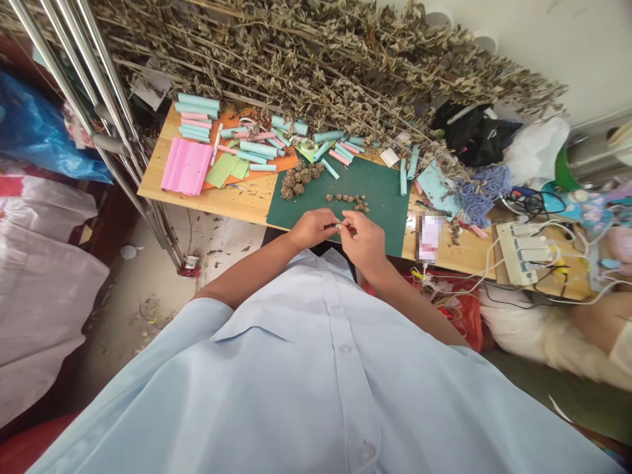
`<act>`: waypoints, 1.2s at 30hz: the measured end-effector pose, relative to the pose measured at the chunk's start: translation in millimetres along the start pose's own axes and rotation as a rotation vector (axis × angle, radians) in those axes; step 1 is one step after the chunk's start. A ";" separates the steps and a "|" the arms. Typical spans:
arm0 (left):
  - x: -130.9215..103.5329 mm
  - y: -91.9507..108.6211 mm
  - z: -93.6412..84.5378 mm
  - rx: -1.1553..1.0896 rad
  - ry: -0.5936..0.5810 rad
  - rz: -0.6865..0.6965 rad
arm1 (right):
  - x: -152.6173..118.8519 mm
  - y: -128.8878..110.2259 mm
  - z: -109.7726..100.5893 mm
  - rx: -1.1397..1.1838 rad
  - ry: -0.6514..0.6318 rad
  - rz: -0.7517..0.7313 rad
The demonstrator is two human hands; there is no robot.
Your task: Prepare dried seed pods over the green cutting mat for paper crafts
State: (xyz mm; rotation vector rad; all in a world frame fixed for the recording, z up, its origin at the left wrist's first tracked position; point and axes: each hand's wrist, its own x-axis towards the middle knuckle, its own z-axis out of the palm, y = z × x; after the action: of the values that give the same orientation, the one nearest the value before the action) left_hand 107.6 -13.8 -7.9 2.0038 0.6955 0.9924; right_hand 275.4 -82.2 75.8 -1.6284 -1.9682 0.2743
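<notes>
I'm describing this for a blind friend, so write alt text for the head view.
A person's left hand and right hand meet at a tiny pale item by the near edge of a green mat bearing small brown lumps and larger brown lumps. Behind are blue and pink rolls and heaped dried plants.

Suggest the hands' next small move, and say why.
Probably turn the small piece gently in place, since the left hand and right hand both pinch it near the front edge of the green mat, with small brown clumps lying just beyond.
</notes>
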 end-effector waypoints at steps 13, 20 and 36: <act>-0.5 1.9 -2.4 0.002 -0.030 -0.002 | 10.1 -7.1 -9.5 -0.087 -0.108 0.038; 0.0 2.5 -2.0 0.067 -0.029 0.005 | 16.7 -13.3 -10.4 -0.232 -0.230 -0.024; 0.7 1.2 -0.7 -0.005 0.006 0.017 | 5.1 5.5 -19.1 0.080 -0.082 0.047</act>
State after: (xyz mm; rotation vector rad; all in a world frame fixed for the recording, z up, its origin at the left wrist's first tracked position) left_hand 107.6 -13.7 -6.3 2.0063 0.6801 1.0090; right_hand 289.8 -79.7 90.2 -1.6374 -1.9542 0.4392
